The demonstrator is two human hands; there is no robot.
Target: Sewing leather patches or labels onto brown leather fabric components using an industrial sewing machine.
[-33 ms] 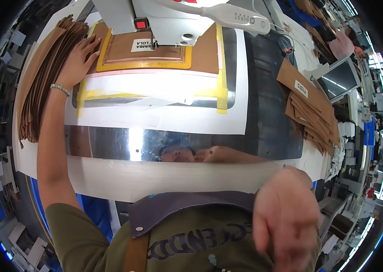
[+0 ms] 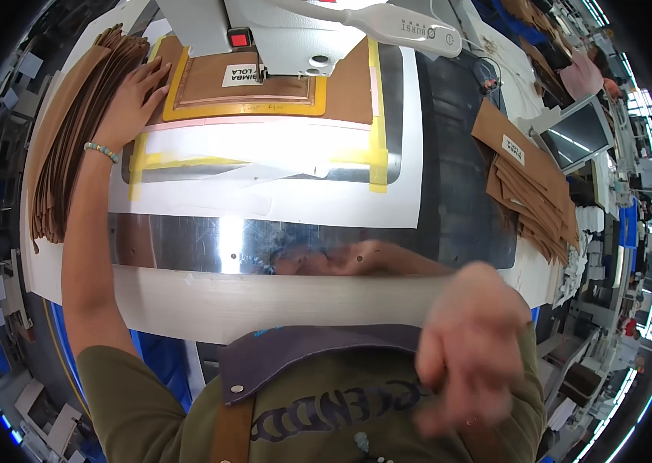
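My left hand (image 2: 137, 96), fingers extended, rests at the left edge of a brown piece (image 2: 345, 96) on the machine bed, beside a tall stack of folded brown pieces (image 2: 71, 131). On that piece sit a yellow rectangular frame (image 2: 264, 109) and a white label (image 2: 237, 76), under the head of a white sewing machine (image 2: 291, 35). Yellow tape (image 2: 378, 158) borders the template over a white sheet (image 2: 280, 204). My right hand (image 2: 471, 343) is low at the right, above my body in front of the table edge, its fingers smeared by motion; any contents cannot be made out.
A loose pile of labelled brown pieces (image 2: 527, 193) lies on the right, beside a small screen (image 2: 573, 135). A shiny metal plate (image 2: 172, 243) runs along the front. A pinkish shape (image 2: 579, 76), possibly another worker, is at the upper right, with workstations beyond.
My right hand has shifted up and to the left. My left hand stays where it was.
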